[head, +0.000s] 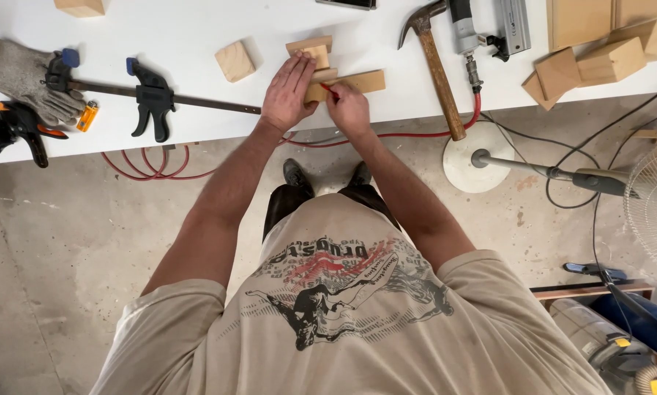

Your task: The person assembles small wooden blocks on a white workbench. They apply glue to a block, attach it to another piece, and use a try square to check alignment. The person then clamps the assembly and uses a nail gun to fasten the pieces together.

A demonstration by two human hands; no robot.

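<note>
My left hand [287, 92] lies flat, fingers together, pressing down on small stacked wood pieces [315, 55] on the white workbench [189, 36]. My right hand [349, 108] pinches a red pencil [330, 90] whose tip touches a longer wood strip [352, 83] lying crosswise beside the left hand. A loose wood block [234, 61] sits just left of my left hand.
A bar clamp [151, 95], a grey glove [22, 73] and an orange-black clamp [17, 128] lie at left. A hammer [437, 66], a nail gun [466, 33] with red hose [149, 164], and wood blocks [606, 58] lie right. A fan stand [482, 162] is on the floor.
</note>
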